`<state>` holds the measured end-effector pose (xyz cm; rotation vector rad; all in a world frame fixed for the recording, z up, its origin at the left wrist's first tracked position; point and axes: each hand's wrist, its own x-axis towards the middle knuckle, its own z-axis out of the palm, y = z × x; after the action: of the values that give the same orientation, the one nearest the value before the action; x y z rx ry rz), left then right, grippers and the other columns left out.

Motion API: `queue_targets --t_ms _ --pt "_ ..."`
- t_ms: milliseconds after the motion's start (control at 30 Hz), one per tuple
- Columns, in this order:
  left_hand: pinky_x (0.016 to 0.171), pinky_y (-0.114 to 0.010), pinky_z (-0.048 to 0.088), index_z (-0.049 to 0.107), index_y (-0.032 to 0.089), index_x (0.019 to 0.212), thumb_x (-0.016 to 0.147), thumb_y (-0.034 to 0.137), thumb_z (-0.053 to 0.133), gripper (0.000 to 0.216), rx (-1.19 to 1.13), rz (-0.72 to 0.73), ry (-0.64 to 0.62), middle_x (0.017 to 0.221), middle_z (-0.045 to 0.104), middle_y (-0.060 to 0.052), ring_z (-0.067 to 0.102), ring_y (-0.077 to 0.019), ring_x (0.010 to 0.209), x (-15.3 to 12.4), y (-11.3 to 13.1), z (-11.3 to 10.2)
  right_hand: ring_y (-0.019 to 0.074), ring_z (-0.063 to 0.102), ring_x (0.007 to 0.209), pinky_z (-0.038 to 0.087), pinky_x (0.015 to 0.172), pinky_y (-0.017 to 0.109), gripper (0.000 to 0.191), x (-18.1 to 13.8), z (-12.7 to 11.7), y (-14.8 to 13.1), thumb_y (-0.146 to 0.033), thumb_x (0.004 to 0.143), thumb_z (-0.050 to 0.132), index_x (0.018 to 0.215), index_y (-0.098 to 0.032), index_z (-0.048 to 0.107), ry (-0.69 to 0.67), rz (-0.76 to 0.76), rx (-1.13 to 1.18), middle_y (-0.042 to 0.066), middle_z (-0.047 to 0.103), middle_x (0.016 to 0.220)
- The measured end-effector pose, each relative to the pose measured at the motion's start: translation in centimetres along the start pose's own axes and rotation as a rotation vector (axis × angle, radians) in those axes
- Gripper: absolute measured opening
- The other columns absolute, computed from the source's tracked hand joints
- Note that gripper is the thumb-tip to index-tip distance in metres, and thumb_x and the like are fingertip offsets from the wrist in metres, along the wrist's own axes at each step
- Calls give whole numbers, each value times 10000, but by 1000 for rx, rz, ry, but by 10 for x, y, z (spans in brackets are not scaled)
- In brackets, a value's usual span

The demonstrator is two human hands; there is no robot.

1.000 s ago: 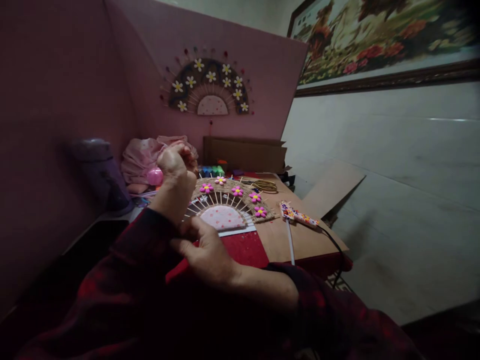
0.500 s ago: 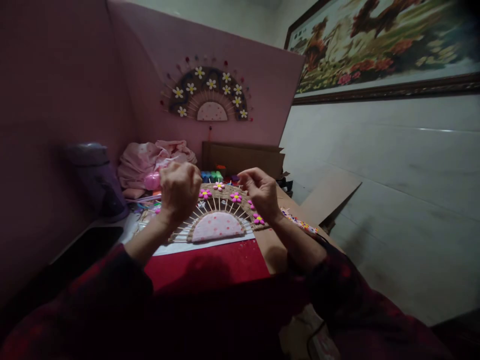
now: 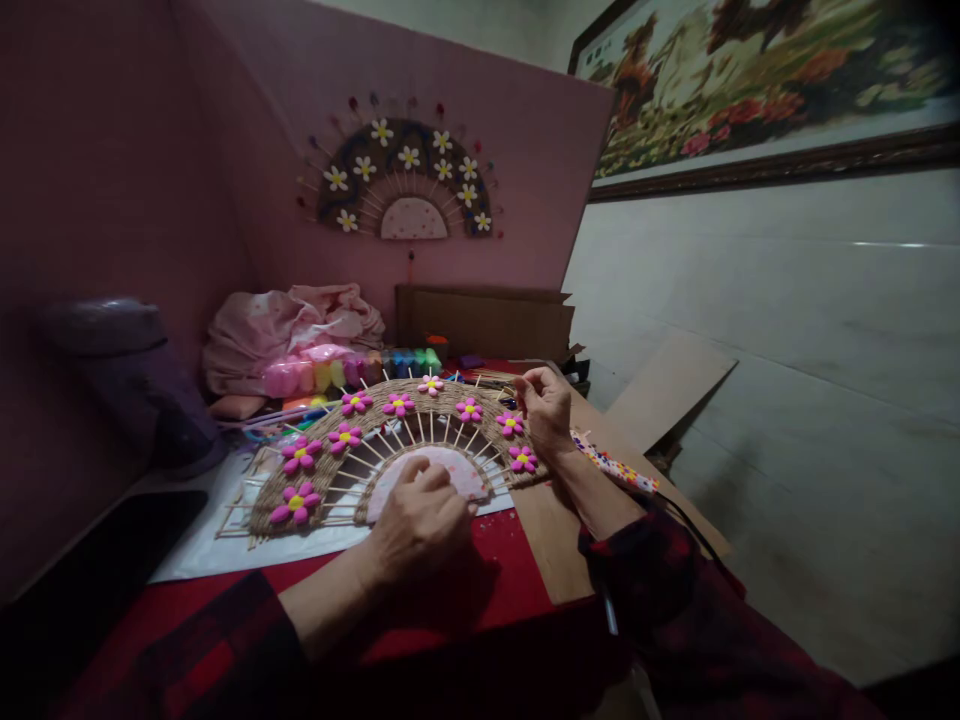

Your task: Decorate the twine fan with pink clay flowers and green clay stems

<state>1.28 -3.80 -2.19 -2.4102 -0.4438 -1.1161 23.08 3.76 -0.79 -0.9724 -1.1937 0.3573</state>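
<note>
A half-round fan of twine and thin sticks lies on the table, with pink and white clay flowers on its band and a dotted pale pink cloth centre. My left hand is closed in front of that centre, covering part of its lower edge. Over the right end of the band, my right hand is raised with thumb and fingertips pinched together. Whatever either hand may hold is too small or hidden to make out.
A finished-looking fan with white flowers hangs on the pink board behind. Bags of coloured clay, pink cloth and a cardboard box stand at the back. A purple bottle is left; a patterned glue-gun-like tool lies right.
My left hand has come down and right, from above the fan's left side to before its centre. My right hand has shifted slightly right and down. The view has also moved.
</note>
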Motion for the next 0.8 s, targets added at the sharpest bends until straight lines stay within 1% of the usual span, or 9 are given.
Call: queue_targets --t_ms 100,233,333,400,467,567,667,800 --pt "655 -322 353 424 174 520 815 128 471 302 -97 76 -51 467 455 11 401 -139 587 -2 7 7 74 392 413 311 405 197 330 -3 0 -4 -491 773 598 688 -192 488 -19 3 11 -60 467 511" --pt "646 -319 357 436 171 537 831 133 467 297 -140 50 -85 483 466 6 403 -141 598 -3 9 11 71 387 410 311 413 200 445 -5 -2 -7 -526 865 449 586 -180 477 5 -40 -92 -38 450 484" --pt "650 -323 363 451 170 560 840 131 464 283 -157 35 -109 503 487 2 415 -145 605 -4 8 12 72 405 410 321 411 197 454 -4 -3 -5 -534 872 432 599 -177 495 50 -50 -128 -30 469 485" --pt "644 -318 365 457 170 574 848 119 447 278 -170 31 -133 518 499 0 416 -143 598 -3 8 12 69 397 389 310 385 192 447 -3 -3 -4 -540 869 435 616 -178 504 67 -19 -81 -35 465 473" --pt "638 -311 365 458 169 580 852 111 435 279 -179 30 -155 526 503 -1 417 -141 592 -3 9 11 62 364 349 277 341 185 434 -2 -3 -4 -551 855 453 629 -183 498 67 38 24 -48 449 449" --pt "639 -309 365 459 166 580 849 111 439 275 -179 32 -181 529 504 -6 421 -143 600 -3 10 11 53 336 300 245 295 180 440 -3 -2 -6 -575 827 480 622 -186 483 34 103 155 -55 443 424" --pt "643 -311 361 465 162 584 839 114 461 259 -181 28 -201 533 506 -7 424 -145 609 -5 9 12 62 397 296 291 287 181 474 -5 0 -9 -609 812 473 611 -179 487 -54 124 170 -41 470 428" --pt "642 -313 351 460 162 577 845 123 459 270 -197 27 -187 527 499 -7 407 -144 609 -6 8 14 77 452 311 351 281 180 506 -9 3 -11 -656 766 497 622 -172 501 -157 191 189 -36 495 444"
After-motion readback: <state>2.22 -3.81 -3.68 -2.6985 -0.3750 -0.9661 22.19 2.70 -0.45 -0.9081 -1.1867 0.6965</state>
